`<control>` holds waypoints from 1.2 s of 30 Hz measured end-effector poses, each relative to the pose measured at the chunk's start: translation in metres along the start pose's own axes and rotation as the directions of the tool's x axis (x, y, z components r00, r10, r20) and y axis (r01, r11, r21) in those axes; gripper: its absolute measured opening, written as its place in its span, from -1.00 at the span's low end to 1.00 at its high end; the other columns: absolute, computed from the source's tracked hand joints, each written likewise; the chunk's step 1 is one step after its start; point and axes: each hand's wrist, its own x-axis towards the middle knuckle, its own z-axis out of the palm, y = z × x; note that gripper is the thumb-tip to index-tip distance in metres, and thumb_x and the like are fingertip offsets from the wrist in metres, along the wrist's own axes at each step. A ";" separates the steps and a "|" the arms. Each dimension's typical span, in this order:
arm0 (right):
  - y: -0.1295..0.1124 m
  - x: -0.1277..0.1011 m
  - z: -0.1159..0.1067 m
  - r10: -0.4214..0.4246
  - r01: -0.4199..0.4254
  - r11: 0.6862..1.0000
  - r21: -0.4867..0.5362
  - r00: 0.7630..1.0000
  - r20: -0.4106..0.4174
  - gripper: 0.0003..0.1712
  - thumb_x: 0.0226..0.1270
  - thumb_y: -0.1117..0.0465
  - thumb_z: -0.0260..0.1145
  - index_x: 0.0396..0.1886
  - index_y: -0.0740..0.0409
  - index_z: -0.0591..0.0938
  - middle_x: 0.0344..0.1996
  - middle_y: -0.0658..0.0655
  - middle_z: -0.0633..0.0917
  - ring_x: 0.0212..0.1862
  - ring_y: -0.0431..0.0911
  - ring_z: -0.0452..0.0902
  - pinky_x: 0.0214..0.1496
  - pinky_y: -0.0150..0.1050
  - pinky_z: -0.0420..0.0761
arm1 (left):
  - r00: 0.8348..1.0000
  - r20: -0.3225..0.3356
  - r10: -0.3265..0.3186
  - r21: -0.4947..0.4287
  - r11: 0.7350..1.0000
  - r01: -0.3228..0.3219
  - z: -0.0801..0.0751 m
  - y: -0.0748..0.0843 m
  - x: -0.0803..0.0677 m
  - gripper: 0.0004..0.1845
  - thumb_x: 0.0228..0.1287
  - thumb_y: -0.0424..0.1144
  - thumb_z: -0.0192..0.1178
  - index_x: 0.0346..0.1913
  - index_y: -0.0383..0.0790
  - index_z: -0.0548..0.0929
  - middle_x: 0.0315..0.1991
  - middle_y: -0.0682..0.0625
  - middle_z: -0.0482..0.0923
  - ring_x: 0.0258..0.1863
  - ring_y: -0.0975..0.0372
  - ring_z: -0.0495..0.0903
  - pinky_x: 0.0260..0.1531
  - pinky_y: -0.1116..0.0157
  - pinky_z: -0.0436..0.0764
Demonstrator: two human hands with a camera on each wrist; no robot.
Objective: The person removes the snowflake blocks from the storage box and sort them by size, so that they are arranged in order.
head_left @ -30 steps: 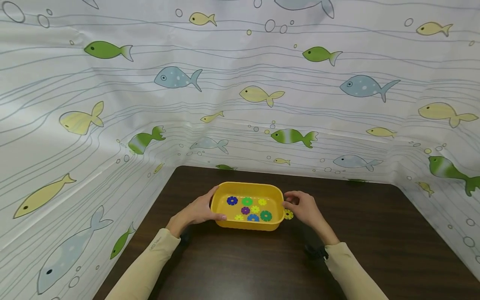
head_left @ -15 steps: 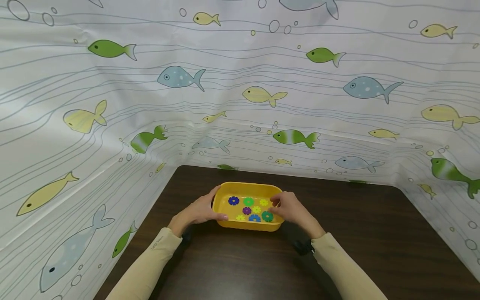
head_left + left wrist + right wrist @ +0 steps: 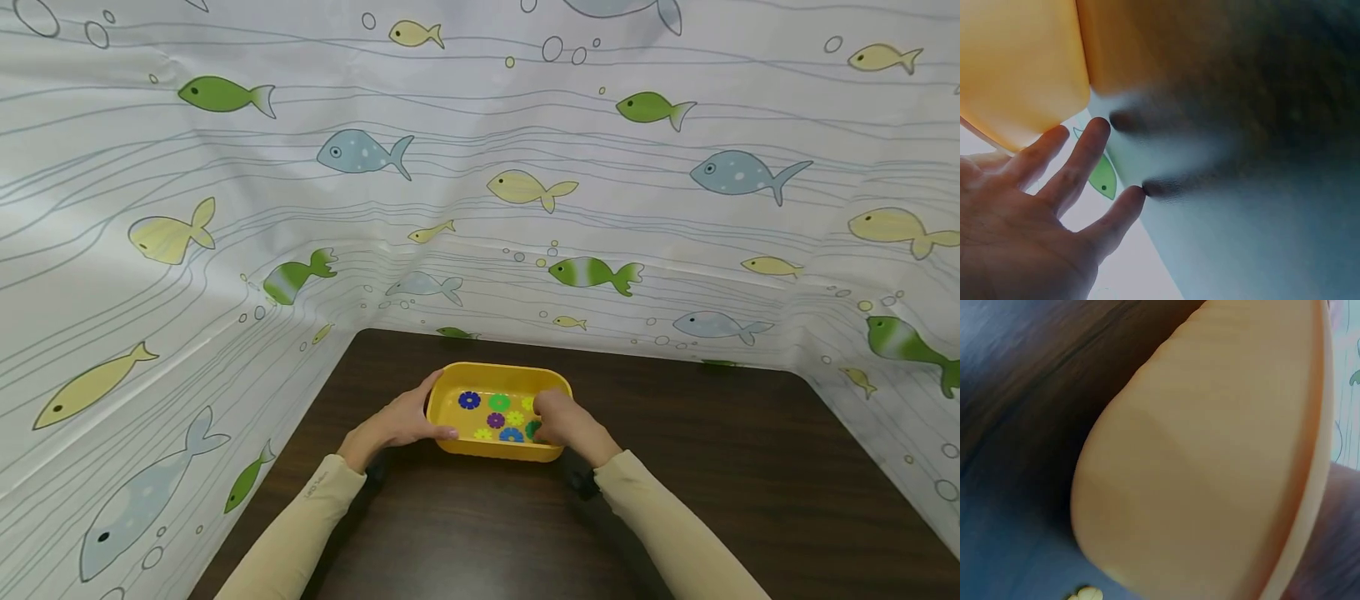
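Observation:
A yellow plastic tub stands on the dark wooden table and holds several small flower-shaped discs, among them a blue one, a green one and a purple one. My left hand rests against the tub's left end with its thumb along the front rim. In the left wrist view its fingers lie straight against the tub wall. My right hand reaches into the tub's right end and covers a green disc; its fingertips are hidden. A yellow disc lies on the table beside the tub.
A white curtain printed with fish closes the table in on the left, back and right. Bare table top lies to the right of the tub and in front of it, between my sleeves.
My right hand has moved left from beside the tub, over its right rim and down into it. The left hand and the tub have stayed put.

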 end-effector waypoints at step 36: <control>-0.003 0.013 0.015 0.010 -0.014 0.998 -0.058 0.998 -0.061 -0.57 0.01 0.02 0.64 -0.33 0.13 0.60 -0.51 -0.01 0.56 -0.44 -0.14 0.40 -0.35 -0.31 0.48 | 1.000 -0.003 -0.028 -0.011 1.000 0.028 0.002 -0.001 -0.004 0.22 -0.01 0.22 0.49 0.61 0.25 -0.10 0.17 0.01 0.55 -0.14 0.20 0.58 0.19 0.13 0.67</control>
